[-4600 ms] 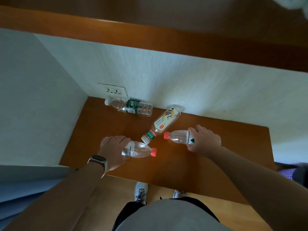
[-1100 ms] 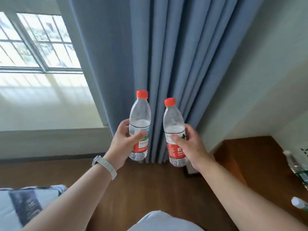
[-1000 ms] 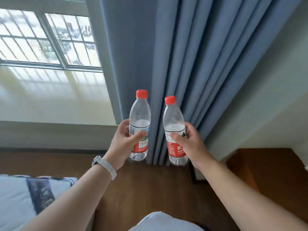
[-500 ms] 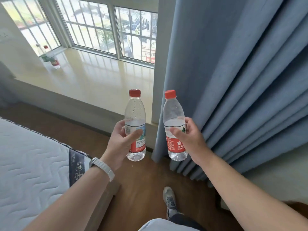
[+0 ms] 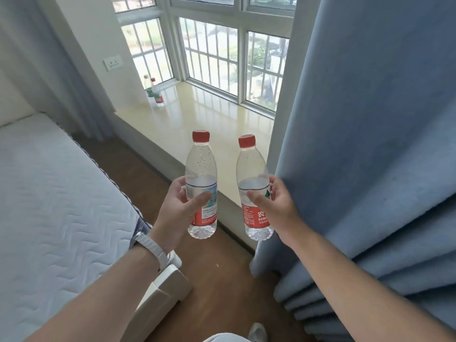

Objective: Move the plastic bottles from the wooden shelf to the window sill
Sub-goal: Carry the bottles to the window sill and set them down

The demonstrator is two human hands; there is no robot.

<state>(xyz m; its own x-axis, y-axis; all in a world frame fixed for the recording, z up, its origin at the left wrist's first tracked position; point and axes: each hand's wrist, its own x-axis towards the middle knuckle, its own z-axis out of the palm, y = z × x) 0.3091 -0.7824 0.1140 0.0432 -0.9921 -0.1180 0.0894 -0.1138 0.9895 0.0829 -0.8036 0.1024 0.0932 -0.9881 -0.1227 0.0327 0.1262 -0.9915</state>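
The fingers (image 5: 197, 202) of the left hand (image 5: 176, 211) are curled round the left bottle (image 5: 201, 166). The thumb lies across the front of the label and the other fingers go round the back. The fingers (image 5: 256, 197) of the right hand (image 5: 280, 208) are wrapped round the right bottle (image 5: 251, 169) in the same way, with the thumb in front.

Each hand grips its bottle low down, at the label. The clear top half and the red cap stick up above the fingers, and the round bottom pokes out below. Both bottles stand straight up. They are side by side with a gap between them and do not touch.

The bottles are up in the air, near the front edge of the window sill (image 5: 212, 119). They do not rest on it. At the far left end of the window sill stand two other bottles (image 5: 158, 95), close together, by the wall.

A white band (image 5: 151, 245) is on the left wrist. A big blue curtain (image 5: 370, 144) hangs just beside the right hand. A bed (image 5: 49, 193) with a white cover is on the left. Under the arms is a brown wooden floor (image 5: 222, 280). Behind the window sill is a window (image 5: 209, 58) with bars. A white socket (image 5: 112, 63) is on the wall to its left.
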